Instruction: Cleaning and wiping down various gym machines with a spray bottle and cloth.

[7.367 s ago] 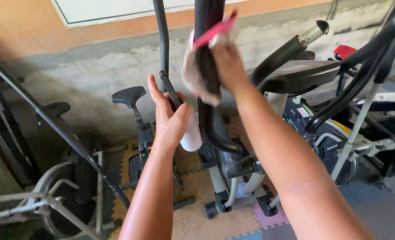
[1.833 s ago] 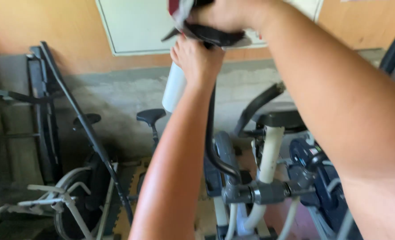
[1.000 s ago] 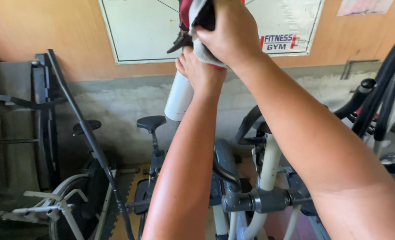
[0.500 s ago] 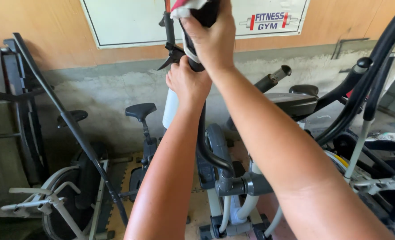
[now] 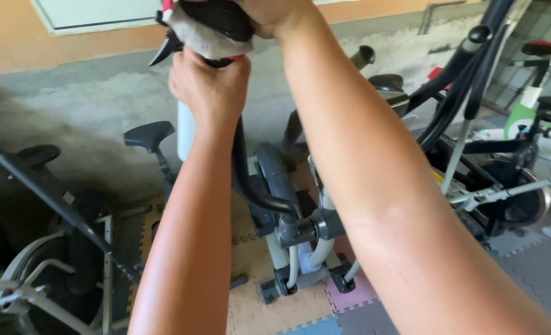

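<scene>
Cloth (image 5: 208,38), grey-white with a red edge, sits bunched around a black handlebar (image 5: 238,167) at the top of the view, partly cut off by the upper edge. The right hand (image 5: 269,13) is clamped over the cloth from above; only its lower part shows. Just beneath, touching the cloth, the left hand (image 5: 208,87) is closed around a white spray bottle (image 5: 185,130) with a black trigger (image 5: 164,49), held against the bar. Both forearms fill the middle of the view. Below stand a grey elliptical machine (image 5: 294,229) on foam floor mats (image 5: 288,310), an exercise bike (image 5: 505,186) close at right, and another black seat (image 5: 149,134) at left.
</scene>
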